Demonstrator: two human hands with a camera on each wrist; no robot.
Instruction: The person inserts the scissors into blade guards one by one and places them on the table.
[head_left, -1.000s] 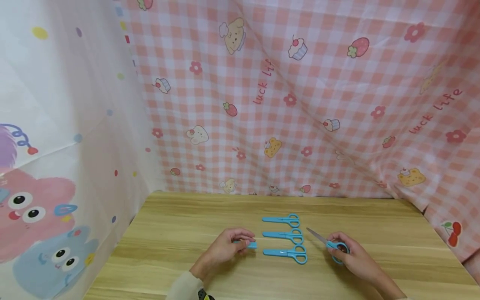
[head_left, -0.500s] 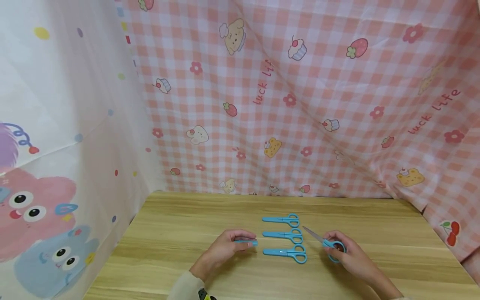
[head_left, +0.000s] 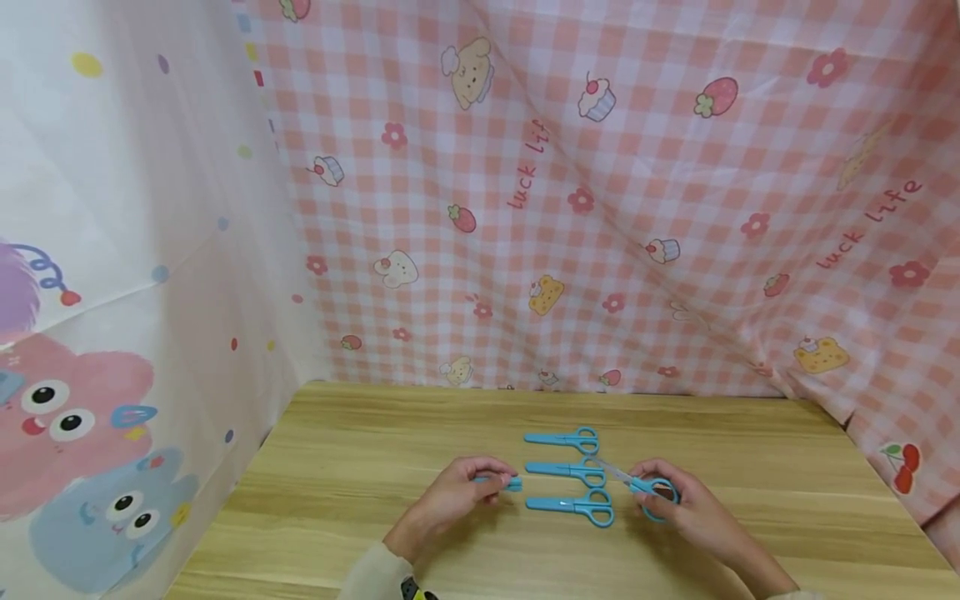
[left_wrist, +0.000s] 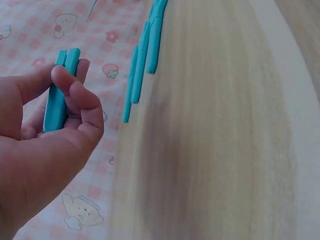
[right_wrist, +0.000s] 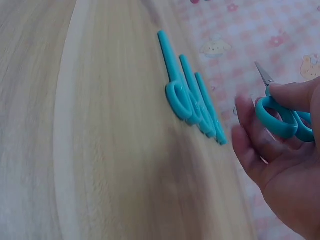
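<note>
My left hand (head_left: 461, 497) pinches a blue scissors cover (left_wrist: 61, 95) between thumb and fingers, its slotted open end facing right toward the other hand. On the right, my right hand (head_left: 686, 508) grips a pair of scissors (right_wrist: 277, 120) with blue handles by the handle part. Their bare metal blades (right_wrist: 264, 74) are closed and point left, toward the cover. Both hands are raised over the table, with a gap between blade tip and cover. Between them lie three covered blue scissors in a column: a far pair (head_left: 562, 439), a middle pair (head_left: 564, 470) and a near pair (head_left: 566, 505).
The wood-grain table (head_left: 360, 433) reaches back to a pink checked cloth (head_left: 480, 250) hanging behind it. A white cloth with cartoon figures (head_left: 187, 275) hangs along the left side.
My right hand has moved left with the scissors, bringing the blade tip over the middle pair's handles in the head view. My left hand has shifted slightly right with the cover.
</note>
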